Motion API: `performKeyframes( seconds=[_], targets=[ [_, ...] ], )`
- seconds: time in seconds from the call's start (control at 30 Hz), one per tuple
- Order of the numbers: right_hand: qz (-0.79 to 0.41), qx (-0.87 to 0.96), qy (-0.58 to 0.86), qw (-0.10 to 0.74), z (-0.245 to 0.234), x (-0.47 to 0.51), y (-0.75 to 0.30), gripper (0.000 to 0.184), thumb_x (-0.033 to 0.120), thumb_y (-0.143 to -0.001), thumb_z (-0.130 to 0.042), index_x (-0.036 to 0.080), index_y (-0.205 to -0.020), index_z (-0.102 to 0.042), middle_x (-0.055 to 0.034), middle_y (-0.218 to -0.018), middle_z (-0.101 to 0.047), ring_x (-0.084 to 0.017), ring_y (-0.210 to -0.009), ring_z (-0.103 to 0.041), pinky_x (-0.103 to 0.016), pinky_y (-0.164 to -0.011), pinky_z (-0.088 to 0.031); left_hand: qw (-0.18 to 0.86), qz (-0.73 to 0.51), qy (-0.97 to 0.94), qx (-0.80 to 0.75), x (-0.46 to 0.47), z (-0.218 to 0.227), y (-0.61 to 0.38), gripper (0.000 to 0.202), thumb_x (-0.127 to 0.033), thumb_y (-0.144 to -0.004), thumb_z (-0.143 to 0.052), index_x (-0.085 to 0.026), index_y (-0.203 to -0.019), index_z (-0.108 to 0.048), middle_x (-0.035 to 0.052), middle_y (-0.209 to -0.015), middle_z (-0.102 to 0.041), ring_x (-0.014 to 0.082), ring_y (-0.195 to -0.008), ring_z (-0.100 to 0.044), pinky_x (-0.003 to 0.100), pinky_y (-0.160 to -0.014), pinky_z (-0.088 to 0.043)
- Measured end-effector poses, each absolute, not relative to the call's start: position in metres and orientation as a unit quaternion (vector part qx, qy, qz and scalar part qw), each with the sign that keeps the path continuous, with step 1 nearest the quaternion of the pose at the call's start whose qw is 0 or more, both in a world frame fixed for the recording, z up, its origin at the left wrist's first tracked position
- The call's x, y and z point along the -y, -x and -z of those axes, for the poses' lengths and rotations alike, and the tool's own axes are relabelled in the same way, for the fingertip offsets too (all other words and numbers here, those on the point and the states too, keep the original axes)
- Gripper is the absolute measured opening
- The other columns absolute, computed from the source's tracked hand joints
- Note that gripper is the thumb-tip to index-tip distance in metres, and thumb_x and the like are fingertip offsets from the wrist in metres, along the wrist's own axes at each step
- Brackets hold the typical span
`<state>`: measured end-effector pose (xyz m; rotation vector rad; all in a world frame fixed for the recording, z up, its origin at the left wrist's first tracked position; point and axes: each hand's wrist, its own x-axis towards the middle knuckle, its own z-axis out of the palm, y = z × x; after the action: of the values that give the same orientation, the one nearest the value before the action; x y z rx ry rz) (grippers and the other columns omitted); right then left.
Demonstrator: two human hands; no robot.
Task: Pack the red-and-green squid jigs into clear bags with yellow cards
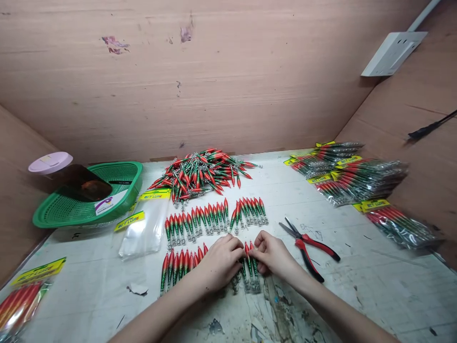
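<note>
Red-and-green fishing lures lie in rows on the white table. My left hand (219,262) rests curled over the right end of the near row of lures (180,264). My right hand (273,255) pinches the tops of a few lures (250,269) between both hands. A second row of lures (214,219) lies just beyond. A loose heap of lures (202,172) sits further back.
Red-handled pliers (309,247) lie right of my right hand. Empty clear bags (143,228) with yellow headers lie left. A green basket (53,216) stands at far left. Stacks of bagged lures (357,178) fill the right side; another bagged pack (21,295) is near left.
</note>
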<state>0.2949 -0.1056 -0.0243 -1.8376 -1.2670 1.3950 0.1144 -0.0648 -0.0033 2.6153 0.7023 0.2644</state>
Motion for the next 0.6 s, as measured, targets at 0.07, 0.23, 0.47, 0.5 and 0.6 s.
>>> performKeyframes(
  seconds=[0.07,0.23,0.47,0.5,0.6],
  targets=[
    [-0.489,0.502,0.67,0.246,0.018,0.104,-0.294,0.019,0.025,-0.084,-0.056,0.023,-0.075,-0.04,0.0092,-0.042,-0.052,-0.013,-0.033,-0.054,-0.02,-0.033,-0.038,0.214,-0.117,-0.936,-0.253,0.064,-0.002,-0.11,0.017,-0.013,-0.081,-0.056,-0.017,-0.096,-0.063,0.0091,-0.098,-0.065,0.0218,-0.089,-0.056,0.035,-0.077,-0.048],
    [-0.333,0.601,0.674,0.272,-0.015,0.049,-0.322,0.013,0.028,-0.087,-0.058,0.019,-0.078,-0.056,-0.0007,-0.072,-0.066,-0.015,-0.067,-0.065,-0.028,-0.064,-0.051,0.206,-0.179,-0.887,-0.374,0.023,-0.023,-0.117,0.015,-0.019,-0.087,-0.054,-0.017,-0.098,-0.063,0.0083,-0.1,-0.066,0.0213,-0.097,-0.059,0.037,-0.084,-0.049],
    [-0.17,0.636,0.708,0.256,-0.013,-0.096,-0.346,0.029,0.034,-0.092,-0.056,0.017,-0.116,-0.057,-0.0075,-0.118,-0.059,-0.019,-0.1,-0.061,-0.041,-0.085,-0.052,0.166,-0.163,-0.778,-0.584,-0.09,-0.027,-0.19,0.027,-0.03,-0.091,-0.055,-0.016,-0.113,-0.059,0.0086,-0.116,-0.061,0.0208,-0.101,-0.061,0.043,-0.087,-0.051],
    [-0.159,0.636,0.712,0.252,-0.008,-0.108,-0.345,0.029,0.034,-0.092,-0.055,0.018,-0.117,-0.057,-0.0078,-0.12,-0.059,-0.019,-0.101,-0.06,-0.041,-0.085,-0.052,0.167,-0.153,-0.759,-0.61,-0.101,-0.026,-0.2,0.031,-0.032,-0.09,-0.056,-0.016,-0.116,-0.057,0.009,-0.117,-0.06,0.0213,-0.101,-0.061,0.043,-0.086,-0.052],
    [-0.141,0.636,0.719,0.243,0.008,-0.126,-0.343,0.029,0.033,-0.093,-0.055,0.019,-0.118,-0.057,-0.008,-0.121,-0.058,-0.019,-0.101,-0.06,-0.041,-0.086,-0.052,0.188,-0.126,-0.717,-0.66,-0.119,-0.023,-0.221,0.035,-0.034,-0.089,-0.058,-0.015,-0.119,-0.056,0.0102,-0.119,-0.059,0.022,-0.1,-0.061,0.043,-0.084,-0.053]
  ],
)
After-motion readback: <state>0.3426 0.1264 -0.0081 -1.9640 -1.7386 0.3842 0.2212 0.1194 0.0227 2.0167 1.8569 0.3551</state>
